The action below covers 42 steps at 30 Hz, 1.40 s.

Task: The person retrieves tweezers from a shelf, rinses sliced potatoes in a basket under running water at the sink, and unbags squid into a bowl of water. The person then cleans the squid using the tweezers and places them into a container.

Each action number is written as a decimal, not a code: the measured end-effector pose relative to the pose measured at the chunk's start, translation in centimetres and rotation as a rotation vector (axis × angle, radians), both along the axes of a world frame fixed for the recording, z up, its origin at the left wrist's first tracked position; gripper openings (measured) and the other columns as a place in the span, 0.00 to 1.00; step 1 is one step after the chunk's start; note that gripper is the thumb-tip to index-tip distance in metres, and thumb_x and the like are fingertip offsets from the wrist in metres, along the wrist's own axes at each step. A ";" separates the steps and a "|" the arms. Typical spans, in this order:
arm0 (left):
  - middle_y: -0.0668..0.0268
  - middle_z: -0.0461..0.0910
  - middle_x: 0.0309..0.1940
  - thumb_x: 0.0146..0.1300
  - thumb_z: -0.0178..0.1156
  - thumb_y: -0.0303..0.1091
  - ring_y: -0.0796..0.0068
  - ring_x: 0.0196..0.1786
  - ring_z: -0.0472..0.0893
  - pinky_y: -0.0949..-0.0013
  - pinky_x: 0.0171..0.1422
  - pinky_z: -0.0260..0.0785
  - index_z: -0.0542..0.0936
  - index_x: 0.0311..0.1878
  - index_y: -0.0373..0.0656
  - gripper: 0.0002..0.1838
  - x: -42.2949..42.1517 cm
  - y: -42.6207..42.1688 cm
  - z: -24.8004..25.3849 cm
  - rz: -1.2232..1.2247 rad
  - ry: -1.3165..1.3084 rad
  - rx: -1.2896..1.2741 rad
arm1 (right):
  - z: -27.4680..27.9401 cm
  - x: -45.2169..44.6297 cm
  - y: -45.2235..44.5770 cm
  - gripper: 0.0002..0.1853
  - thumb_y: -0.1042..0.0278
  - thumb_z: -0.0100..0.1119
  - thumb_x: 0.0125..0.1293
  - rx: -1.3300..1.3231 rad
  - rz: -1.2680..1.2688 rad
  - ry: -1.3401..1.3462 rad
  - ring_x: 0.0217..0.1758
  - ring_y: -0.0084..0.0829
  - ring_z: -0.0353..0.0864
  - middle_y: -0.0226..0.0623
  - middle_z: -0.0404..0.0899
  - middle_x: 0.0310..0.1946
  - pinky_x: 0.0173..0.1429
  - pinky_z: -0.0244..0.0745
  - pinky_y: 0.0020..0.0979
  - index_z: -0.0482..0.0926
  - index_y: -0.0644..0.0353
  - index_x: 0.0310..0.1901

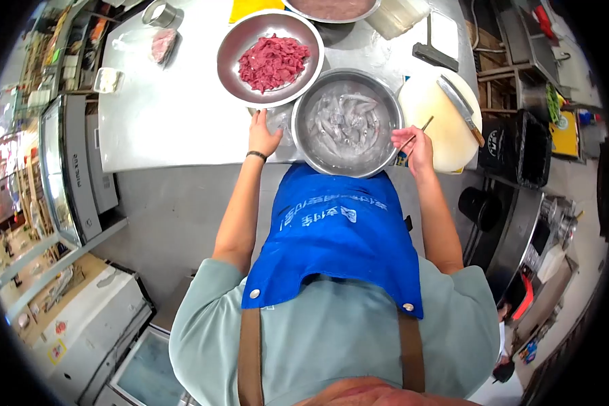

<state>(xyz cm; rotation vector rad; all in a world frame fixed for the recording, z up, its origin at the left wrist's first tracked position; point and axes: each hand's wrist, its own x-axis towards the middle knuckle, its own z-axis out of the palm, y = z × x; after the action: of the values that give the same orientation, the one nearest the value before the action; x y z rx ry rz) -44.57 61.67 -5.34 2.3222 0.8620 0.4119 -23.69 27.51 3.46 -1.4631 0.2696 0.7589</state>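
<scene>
In front of my apron stands a steel basin [303, 145] with several greyish, translucent pieces of seafood [348, 125] in it; I cannot tell whether they are shrimp or small squid. At its right rim, my right hand [416, 147] is closed on a thin brown stick [426, 124], which points up and right. My left hand [264, 135] lies open on the table, fingers stretched toward the near edge of a second steel bowl [230, 64]; whether they touch it I cannot tell. That bowl holds sliced red meat [274, 63].
A knife [459, 105] lies on a round white cutting board [426, 108] to the right. Farther back are another bowl [335, 8], a clear container [399, 17] and a scale-like device [436, 51]. Bagged meat [162, 46] and a metal cup [160, 13] are at left on the steel table [183, 115].
</scene>
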 end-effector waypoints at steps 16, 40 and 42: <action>0.71 0.85 0.33 0.59 0.57 0.36 0.69 0.49 0.76 0.61 0.52 0.62 0.87 0.29 0.52 0.10 9.1 -12.0 1.0 -1.265 0.381 0.684 | 2.8 -5.6 -0.9 0.19 0.53 0.53 0.73 0.175 -0.410 -0.034 0.33 0.31 0.83 0.44 0.82 0.33 0.38 0.83 0.31 0.76 0.65 0.40; 0.69 0.79 0.46 0.59 0.53 0.31 0.67 0.59 0.72 0.54 0.68 0.57 0.82 0.43 0.51 0.11 14.5 -5.8 2.2 -1.295 0.250 0.641 | 0.6 -5.2 -3.7 0.13 0.76 0.66 0.62 0.271 -0.294 -0.032 0.39 0.28 0.83 0.38 0.81 0.38 0.45 0.82 0.29 0.75 0.65 0.46; 0.70 0.79 0.46 0.59 0.54 0.32 0.67 0.58 0.73 0.53 0.68 0.58 0.81 0.42 0.52 0.10 14.0 -6.3 2.5 -1.296 0.333 0.638 | 0.5 -5.3 -3.3 0.17 0.82 0.67 0.57 0.254 -0.190 -0.115 0.40 0.28 0.84 0.38 0.82 0.39 0.47 0.82 0.29 0.75 0.66 0.48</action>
<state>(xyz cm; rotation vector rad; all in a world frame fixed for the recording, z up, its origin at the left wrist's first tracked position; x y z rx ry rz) -30.54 55.38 -2.88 2.9703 -0.8603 -0.3311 -28.95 24.17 3.99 -1.2164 0.2130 0.5323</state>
